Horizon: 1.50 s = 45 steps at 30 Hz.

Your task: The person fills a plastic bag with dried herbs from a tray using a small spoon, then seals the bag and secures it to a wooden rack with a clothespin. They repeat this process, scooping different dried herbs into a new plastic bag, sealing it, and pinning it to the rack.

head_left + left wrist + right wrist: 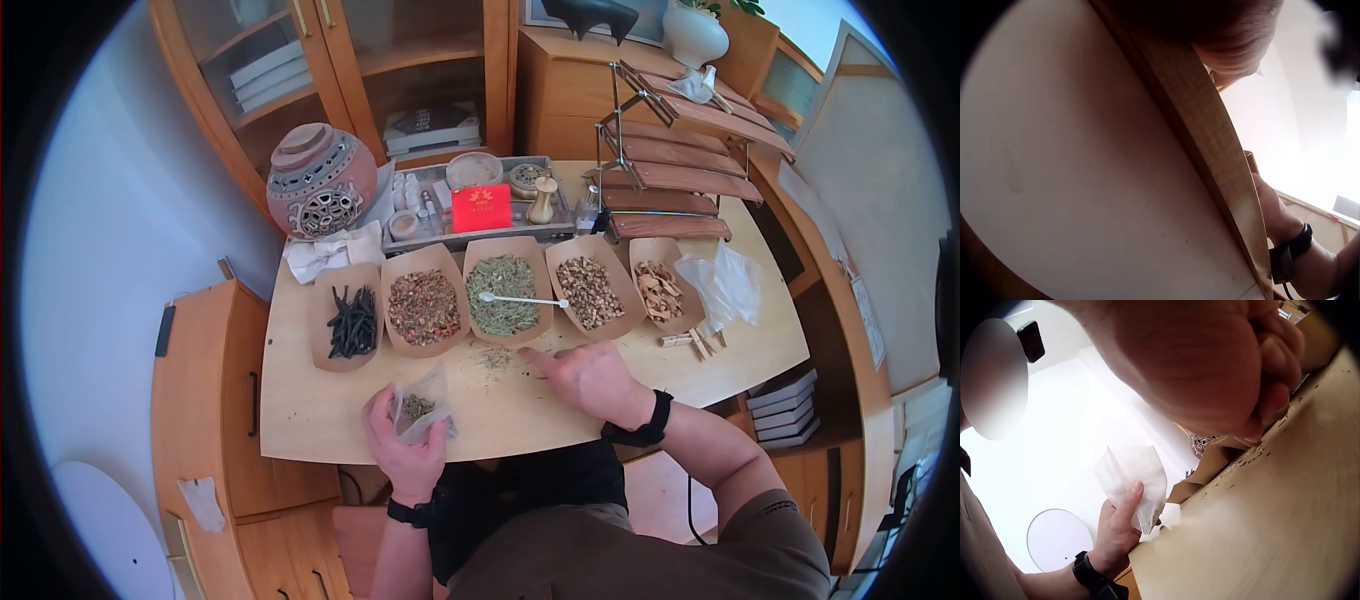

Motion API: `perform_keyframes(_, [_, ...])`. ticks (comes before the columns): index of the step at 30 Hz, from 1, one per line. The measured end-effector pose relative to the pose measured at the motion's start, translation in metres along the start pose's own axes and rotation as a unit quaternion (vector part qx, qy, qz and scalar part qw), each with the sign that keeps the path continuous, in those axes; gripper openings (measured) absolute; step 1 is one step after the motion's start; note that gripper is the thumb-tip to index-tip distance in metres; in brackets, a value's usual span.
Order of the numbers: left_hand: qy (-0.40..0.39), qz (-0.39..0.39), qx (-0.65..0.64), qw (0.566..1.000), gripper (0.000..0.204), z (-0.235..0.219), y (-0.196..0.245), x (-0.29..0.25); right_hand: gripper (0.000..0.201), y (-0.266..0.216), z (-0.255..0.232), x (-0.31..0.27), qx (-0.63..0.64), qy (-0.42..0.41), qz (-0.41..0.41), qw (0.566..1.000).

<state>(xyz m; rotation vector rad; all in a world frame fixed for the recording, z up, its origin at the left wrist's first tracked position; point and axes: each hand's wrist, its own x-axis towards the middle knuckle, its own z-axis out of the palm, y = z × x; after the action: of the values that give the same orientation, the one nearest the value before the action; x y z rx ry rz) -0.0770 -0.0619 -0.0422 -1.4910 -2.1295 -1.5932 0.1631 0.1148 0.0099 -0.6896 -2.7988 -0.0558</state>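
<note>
My left hand [408, 458] grips a small translucent pouch [1138, 478] near the table's front edge, thumb on one side. Dried greenish herb [417, 406] shows inside it. My right hand [598, 383] is low over the table, its index finger extended toward loose herb crumbs [494, 360] and the other fingers bent. In the right wrist view, its fingertips are right at the scattered crumbs. Just behind them stands a paper tray [543, 325] of green dried herb, with a small white spoon [525, 300] lying across it.
Other paper trays hold black strips [353, 322], reddish mix [424, 305], brown bits [590, 292] and pale slices [659, 290]. Behind are a grey tray [460, 240] with a red card [481, 208], a ceramic pot [320, 180] and a wooden rack [680, 160]. Clear plastic [720, 285] lies right.
</note>
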Motion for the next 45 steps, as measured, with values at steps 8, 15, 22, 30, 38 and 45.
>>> perform_keyframes(8, [0.006, 0.024, 0.009, 1.0, 0.065, 0.0, 0.0, 0.001, 0.028, 0.004, 0.001, 0.001, 0.061, 0.017, 0.03, 0.998])
perform_keyframes(15, [0.014, 0.013, 0.003, 1.0, 0.066, 0.0, 0.001, 0.0, 0.012, 0.006, 0.001, 0.002, 0.181, 0.053, 0.138, 0.972])
perform_keyframes(22, [0.014, 0.02, 0.002, 1.0, 0.067, 0.001, 0.0, 0.0, 0.012, 0.003, 0.008, 0.007, 0.209, 0.061, 0.159, 0.963])
perform_keyframes(30, [0.009, 0.018, 0.002, 1.0, 0.065, 0.0, 0.003, 0.001, 0.009, 0.003, 0.017, 0.008, 0.13, 0.016, 0.142, 0.981])
perform_keyframes(38, [-0.003, 0.01, 0.003, 1.0, 0.065, -0.001, 0.0, -0.002, 0.009, 0.037, -0.07, -0.03, 0.233, 0.16, 0.293, 0.913])
perform_keyframes(45, [0.021, 0.002, -0.003, 1.0, 0.064, 0.003, -0.007, -0.005, 0.007, 0.097, -0.115, -0.127, 0.174, 0.285, 0.45, 0.828])
